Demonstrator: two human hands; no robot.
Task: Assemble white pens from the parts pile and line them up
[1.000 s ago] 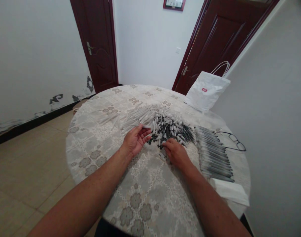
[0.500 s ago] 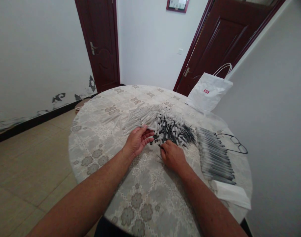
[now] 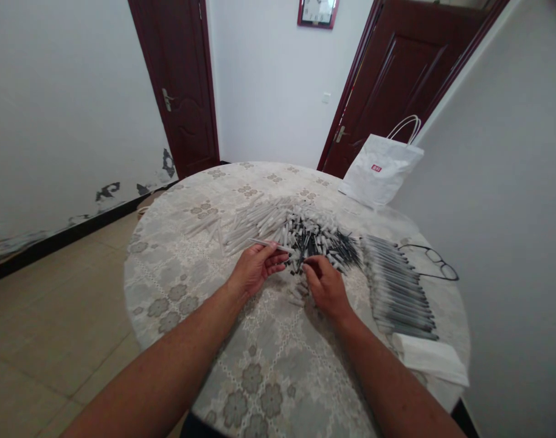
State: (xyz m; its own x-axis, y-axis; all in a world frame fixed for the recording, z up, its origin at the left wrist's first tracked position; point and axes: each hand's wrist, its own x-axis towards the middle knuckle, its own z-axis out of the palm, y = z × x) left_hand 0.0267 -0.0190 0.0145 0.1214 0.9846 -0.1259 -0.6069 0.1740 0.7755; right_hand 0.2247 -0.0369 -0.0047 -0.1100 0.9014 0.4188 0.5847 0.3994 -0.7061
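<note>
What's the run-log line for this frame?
left hand: holds pale tube | right hand: beside black-and-white pile, grip contents unclear | right side: stick row, glasses

White bag [image 3: 387,173] (red label [image 3: 376,168]), eyeglasses [image 3: 443,263], 2 doors [image 3: 174,79]

Your camera sits on your head, looking forward and down along your forearms [image 3: 168,356], with your left hand [image 3: 254,269] and right hand [image 3: 326,286] near the middle of the view. It looks from close above the near side of the round table [image 3: 278,347], wide enough to take in most of it and the two doors [image 3: 180,91] beyond.
</note>
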